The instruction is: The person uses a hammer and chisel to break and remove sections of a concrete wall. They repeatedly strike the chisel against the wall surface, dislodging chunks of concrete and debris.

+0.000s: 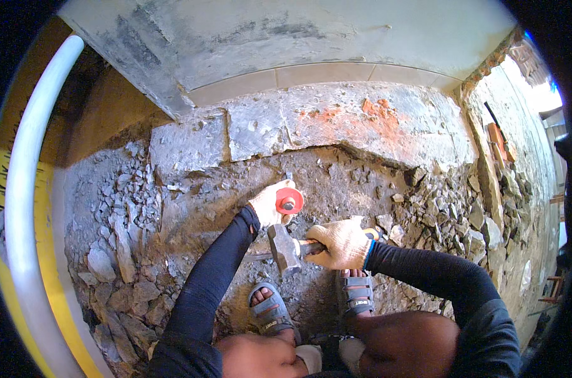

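Observation:
My left hand [273, 204], in a pale work glove, is closed around a chisel with a red hand guard [290, 201]; its metal end shows just above the fingers, near the broken concrete. Gloved as well, my right hand [340, 243] grips the handle of a sledgehammer with a short handle. The steel hammer head [284, 249] is below and slightly right of the chisel, apart from it. Beyond both hands lies the broken edge of a concrete slab [257, 125], with orange-red residue [378, 113] on its right part.
Rubble [137, 302] is heaped at the left, and more broken stone [437, 208] lies at the right. A white pipe [24, 189] runs along the far left. A grey wall [286, 38] rises beyond the slab. My sandalled feet [271, 309] are on the dirt below my hands.

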Motion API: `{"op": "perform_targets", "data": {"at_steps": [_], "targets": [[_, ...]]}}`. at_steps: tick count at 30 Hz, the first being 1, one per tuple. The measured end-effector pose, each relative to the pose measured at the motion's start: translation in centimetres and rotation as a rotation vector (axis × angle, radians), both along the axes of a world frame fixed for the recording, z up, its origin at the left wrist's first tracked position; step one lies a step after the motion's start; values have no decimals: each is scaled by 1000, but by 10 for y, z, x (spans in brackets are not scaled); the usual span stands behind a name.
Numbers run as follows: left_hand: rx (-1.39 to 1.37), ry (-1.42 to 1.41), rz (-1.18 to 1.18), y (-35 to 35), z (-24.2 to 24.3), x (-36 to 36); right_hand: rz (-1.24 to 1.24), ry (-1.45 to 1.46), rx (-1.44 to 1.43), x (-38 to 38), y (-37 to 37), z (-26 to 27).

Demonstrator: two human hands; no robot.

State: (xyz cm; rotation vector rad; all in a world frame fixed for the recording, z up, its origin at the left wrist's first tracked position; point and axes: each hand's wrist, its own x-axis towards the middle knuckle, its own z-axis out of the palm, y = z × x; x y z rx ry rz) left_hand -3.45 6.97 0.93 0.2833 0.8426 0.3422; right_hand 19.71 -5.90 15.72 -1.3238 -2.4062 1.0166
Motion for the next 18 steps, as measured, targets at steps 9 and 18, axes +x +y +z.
{"op": "perform_targets", "data": {"at_steps": [9,18], "targets": [[703,43,-117,6,-34,-8,-5,-205,30,-12,16,8],[505,-3,-78,3,-28,-3,99,-233,70,-19,27,-3]]}}
